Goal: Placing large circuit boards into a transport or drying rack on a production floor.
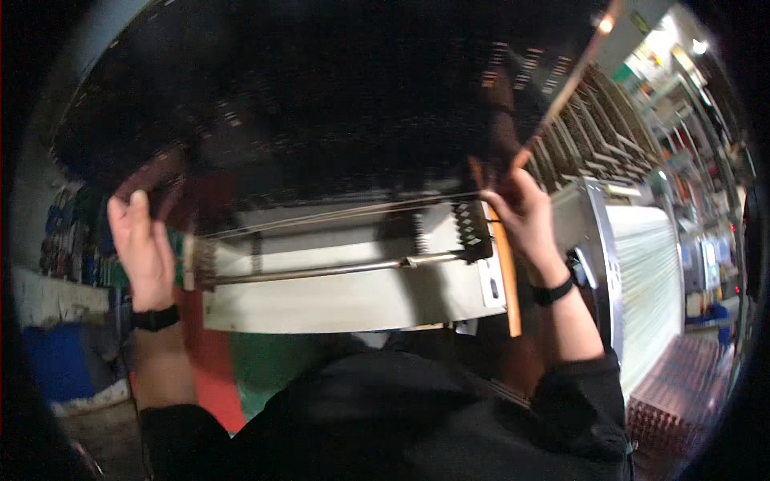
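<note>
From the head camera, small coloured signs (642, 24) hang on the far wall at upper right (green and yellow, blurred). A large dark frame (321, 104) is lifted overhead. The left hand (143, 248) clasps its left edge; the right hand (525, 216) is closed round its orange-brown side bar (561, 92), above a pale metal machine housing (345, 301).
</note>
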Demonstrator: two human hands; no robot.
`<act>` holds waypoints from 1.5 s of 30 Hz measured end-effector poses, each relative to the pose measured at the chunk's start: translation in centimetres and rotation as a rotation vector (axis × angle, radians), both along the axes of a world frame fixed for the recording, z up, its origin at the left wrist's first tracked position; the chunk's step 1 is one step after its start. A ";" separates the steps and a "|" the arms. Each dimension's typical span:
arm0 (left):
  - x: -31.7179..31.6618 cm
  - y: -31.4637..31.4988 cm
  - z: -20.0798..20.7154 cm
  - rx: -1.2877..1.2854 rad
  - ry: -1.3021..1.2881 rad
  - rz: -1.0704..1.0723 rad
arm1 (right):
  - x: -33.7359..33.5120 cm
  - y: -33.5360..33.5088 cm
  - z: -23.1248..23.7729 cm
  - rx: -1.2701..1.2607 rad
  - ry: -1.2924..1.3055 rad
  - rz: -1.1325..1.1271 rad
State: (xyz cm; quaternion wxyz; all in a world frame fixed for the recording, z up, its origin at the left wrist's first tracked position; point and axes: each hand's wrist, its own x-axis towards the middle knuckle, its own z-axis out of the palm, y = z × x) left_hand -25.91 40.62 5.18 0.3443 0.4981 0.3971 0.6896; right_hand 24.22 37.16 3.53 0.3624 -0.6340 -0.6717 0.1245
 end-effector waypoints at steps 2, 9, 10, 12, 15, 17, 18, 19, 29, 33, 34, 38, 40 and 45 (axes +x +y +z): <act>0.2 0.0 0.0 0.017 0.027 0.000 | 0.0 0.5 -1.3 0.038 0.143 0.070; 0.9 0.8 -0.6 0.028 0.116 0.002 | 1.1 0.9 -3.0 -0.059 0.161 0.034; 0.9 0.8 -0.6 0.026 0.114 0.008 | 0.8 0.3 -2.0 -0.169 0.130 -0.033; 1.3 0.7 -0.1 0.031 0.104 0.000 | 0.8 0.1 -2.0 -0.124 0.200 -0.032; 1.0 0.6 0.2 0.034 0.072 -0.002 | 1.0 0.2 -1.9 0.026 0.118 -0.086; 1.6 0.0 1.0 0.034 0.072 -0.016 | -0.2 0.0 -0.8 0.142 0.153 -0.087; 1.2 0.4 0.8 0.025 0.041 0.000 | 0.7 -0.3 -1.0 0.201 0.255 -0.047; 0.5 0.9 0.2 0.043 0.025 0.007 | 1.1 -0.4 -1.2 0.188 0.316 -0.045; 1.1 0.1 0.8 0.080 -0.088 -0.091 | 1.0 -0.9 0.9 0.057 0.281 0.050; 0.9 0.6 0.0 0.069 -0.051 -0.064 | 1.3 -0.9 0.3 0.087 0.115 0.009; 1.0 0.3 -0.2 0.082 -0.043 -0.040 | 1.1 -0.7 -0.1 0.054 0.140 0.001; 2.5 -0.8 1.1 0.052 -0.063 -0.017 | 1.4 -1.5 0.0 -0.007 0.236 0.001; 1.6 0.0 0.3 0.011 0.062 0.064 | 1.1 -2.1 0.3 -0.013 0.318 -0.022; 0.4 -0.8 -0.1 -0.016 0.011 0.027 | -0.1 -0.1 -1.1 -0.182 0.241 -0.048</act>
